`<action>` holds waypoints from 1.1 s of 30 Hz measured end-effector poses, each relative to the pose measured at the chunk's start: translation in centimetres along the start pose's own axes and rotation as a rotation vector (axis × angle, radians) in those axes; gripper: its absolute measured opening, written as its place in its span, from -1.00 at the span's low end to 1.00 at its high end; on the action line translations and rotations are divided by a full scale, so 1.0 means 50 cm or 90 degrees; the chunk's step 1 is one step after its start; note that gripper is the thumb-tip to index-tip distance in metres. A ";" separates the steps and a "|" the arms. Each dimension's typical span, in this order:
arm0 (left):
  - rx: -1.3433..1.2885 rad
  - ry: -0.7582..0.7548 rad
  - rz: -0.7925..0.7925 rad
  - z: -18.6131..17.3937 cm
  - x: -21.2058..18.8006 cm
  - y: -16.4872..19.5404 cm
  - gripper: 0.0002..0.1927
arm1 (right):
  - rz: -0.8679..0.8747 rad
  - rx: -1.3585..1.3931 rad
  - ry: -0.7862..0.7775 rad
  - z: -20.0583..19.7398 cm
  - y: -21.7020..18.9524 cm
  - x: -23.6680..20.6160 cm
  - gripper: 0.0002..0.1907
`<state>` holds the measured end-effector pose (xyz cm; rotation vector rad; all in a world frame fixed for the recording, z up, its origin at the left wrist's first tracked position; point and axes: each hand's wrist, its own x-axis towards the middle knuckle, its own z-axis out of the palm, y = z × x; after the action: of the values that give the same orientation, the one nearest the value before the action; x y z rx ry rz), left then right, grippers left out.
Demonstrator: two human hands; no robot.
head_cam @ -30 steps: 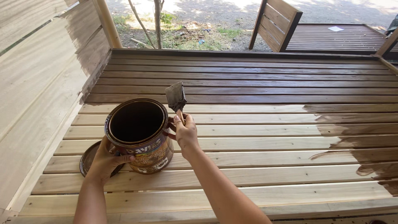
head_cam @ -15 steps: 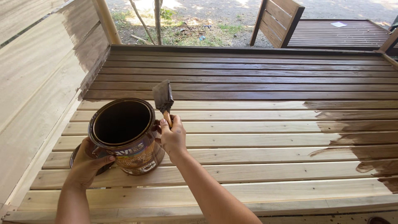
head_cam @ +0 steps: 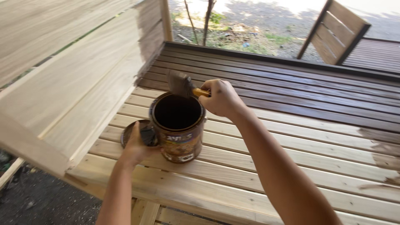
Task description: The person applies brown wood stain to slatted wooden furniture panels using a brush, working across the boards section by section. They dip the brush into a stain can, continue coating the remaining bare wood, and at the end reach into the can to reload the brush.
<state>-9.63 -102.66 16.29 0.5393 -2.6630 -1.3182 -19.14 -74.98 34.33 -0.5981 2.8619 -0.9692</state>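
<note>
Holding the side of the open stain can (head_cam: 178, 127), the left hand (head_cam: 135, 148) is curled part way around it, with the thumb on the can's wall. The can stands on pale slats (head_cam: 258, 166) near the front left corner of the wooden bench, and it is dark inside. Its round lid (head_cam: 129, 131) lies flat just behind the left hand, touching the can's foot.

The right hand (head_cam: 221, 98) is closed tight on the yellow handle of a paintbrush (head_cam: 183, 84). The brush lies almost flat now, with its dark bristles over the back rim of the can. Half a second ago the brush stood upright beside the can, with the bristles pointing up. The can and both hands also sit closer to the bench's left side than before.

To the left, the pale backrest boards (head_cam: 71, 83) rise close beside the can. Farther back, the slats are dark brown and wet with stain (head_cam: 291, 87). More dark patches (head_cam: 381, 146) spread on the right. Beyond the bench stands another slatted seat (head_cam: 335, 31), with grass and dirt (head_cam: 233, 35) behind.
</note>
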 end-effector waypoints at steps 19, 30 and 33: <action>-0.079 0.004 0.035 -0.019 -0.049 0.031 0.25 | -0.138 -0.481 -0.275 0.226 -0.084 0.150 -0.76; -0.185 0.083 0.068 0.030 -0.065 0.166 0.59 | -0.377 -0.437 0.053 0.089 -0.025 0.102 -0.90; -0.106 0.159 0.060 0.041 -0.060 0.173 0.60 | -0.511 -0.507 0.135 0.091 -0.021 0.097 -0.91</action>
<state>-9.65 -95.22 22.03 0.5134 -2.3255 -1.3332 -22.46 -80.20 31.63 -1.8818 3.1402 0.2087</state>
